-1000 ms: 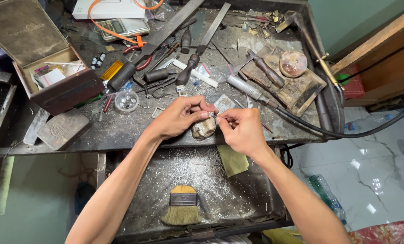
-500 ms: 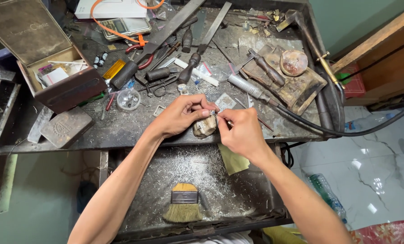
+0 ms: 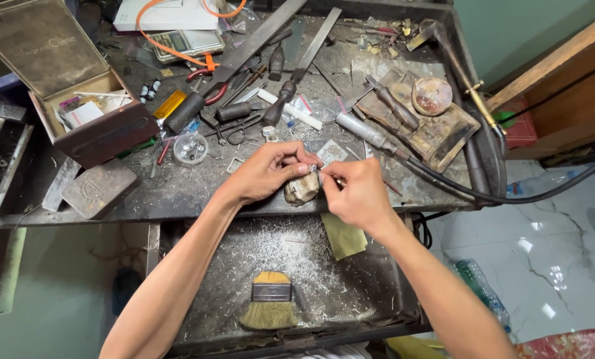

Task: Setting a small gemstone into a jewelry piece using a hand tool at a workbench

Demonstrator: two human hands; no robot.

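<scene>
— Both hands meet over the front edge of the bench. Left hand (image 3: 267, 171) is curled, thumb and fingers pinched on a tiny metal piece (image 3: 312, 170); right hand (image 3: 357, 193) is closed the same way, pinching at that piece from the other side. What the right hand itself grips, I cannot tell; it is too small.

— And where does the small piece sit?

— Just above a worn wooden peg (image 3: 302, 189) that juts from the bench edge, between the two sets of fingertips.

— Describe the surroundings, biggest first.

— Green wall upper right and a pale marble-patterned floor (image 3: 543, 266) at right. Then the dark, scratched workbench (image 3: 177, 199), crowded with tools. Below it an open metal drawer (image 3: 377, 292) dusted with silvery filings. On the left of the bench, a brown box (image 3: 104, 136) stands with its lid raised. At right, a scorched block (image 3: 444, 133) bearing a round dish (image 3: 432, 96), and a thick black hose (image 3: 483, 196) running to a metal handpiece (image 3: 367, 133).

— Smaller things?

— A flat paintbrush (image 3: 269, 302) with tan bristles lies in the drawer, a yellow-green cloth (image 3: 344, 236) near it under the right wrist. Long files (image 3: 254, 43) lie slantwise at the top, an orange cable (image 3: 171, 46) loops by a small scale (image 3: 184, 43), a grey tin (image 3: 98, 189) sits at left, and a clear round container (image 3: 191, 147) rests left of the hands.
</scene>
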